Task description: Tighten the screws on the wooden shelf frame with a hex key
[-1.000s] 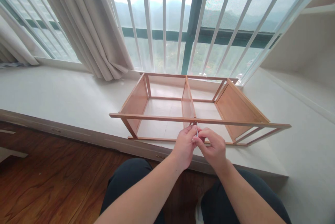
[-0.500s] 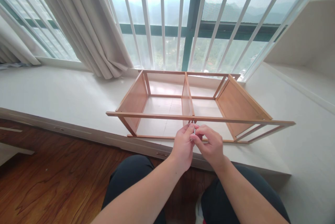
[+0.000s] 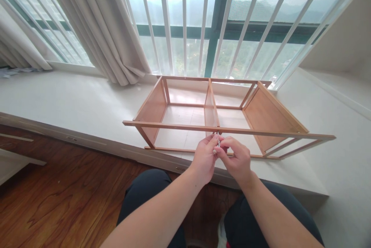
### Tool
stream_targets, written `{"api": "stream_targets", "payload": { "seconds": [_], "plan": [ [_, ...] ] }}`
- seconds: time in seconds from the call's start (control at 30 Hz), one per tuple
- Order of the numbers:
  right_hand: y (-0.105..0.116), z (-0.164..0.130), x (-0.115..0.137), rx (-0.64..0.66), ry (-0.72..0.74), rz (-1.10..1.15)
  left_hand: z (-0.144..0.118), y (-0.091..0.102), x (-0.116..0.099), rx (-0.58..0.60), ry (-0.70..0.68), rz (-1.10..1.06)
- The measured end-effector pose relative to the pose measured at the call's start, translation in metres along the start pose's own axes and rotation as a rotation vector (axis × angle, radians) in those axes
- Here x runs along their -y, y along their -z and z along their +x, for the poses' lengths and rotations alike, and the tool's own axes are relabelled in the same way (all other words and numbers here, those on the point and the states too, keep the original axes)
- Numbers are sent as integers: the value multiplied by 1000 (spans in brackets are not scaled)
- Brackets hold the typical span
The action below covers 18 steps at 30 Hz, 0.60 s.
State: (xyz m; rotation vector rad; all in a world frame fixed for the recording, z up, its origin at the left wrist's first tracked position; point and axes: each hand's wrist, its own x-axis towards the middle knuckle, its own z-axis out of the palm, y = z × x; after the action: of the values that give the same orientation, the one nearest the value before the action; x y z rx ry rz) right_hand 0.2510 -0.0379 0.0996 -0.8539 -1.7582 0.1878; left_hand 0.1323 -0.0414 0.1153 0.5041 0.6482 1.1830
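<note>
Raised slightly toward the rail (image 3: pixel 203 128), left hand (image 3: pixel 204 159) and right hand (image 3: pixel 236 159) pinch a small metal tool (image 3: pixel 218 140); keeping it upright would help.

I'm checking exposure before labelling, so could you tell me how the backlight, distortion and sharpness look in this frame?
Head view: the window is blown out near the top; the bars bow outward from wide-angle distortion; the frame is evenly lit and sharp; the small metal piece between left hand and right hand is too tiny to identify.

Frame (image 3: pixel 220 129): light wooden shelf frame lying on its side (open, two compartments) on the white ledge.
Tool (image 3: pixel 218 140): small metal piece, upright, just below the front rail.
</note>
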Motion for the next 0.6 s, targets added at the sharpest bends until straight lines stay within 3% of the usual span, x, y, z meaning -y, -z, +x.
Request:
{"api": "stream_targets", "payload": {
  "seconds": [0.6],
  "plan": [
    [-1,0,-2,-2,39,-8,0,0,-1,4,-3,1]
  ]
}}
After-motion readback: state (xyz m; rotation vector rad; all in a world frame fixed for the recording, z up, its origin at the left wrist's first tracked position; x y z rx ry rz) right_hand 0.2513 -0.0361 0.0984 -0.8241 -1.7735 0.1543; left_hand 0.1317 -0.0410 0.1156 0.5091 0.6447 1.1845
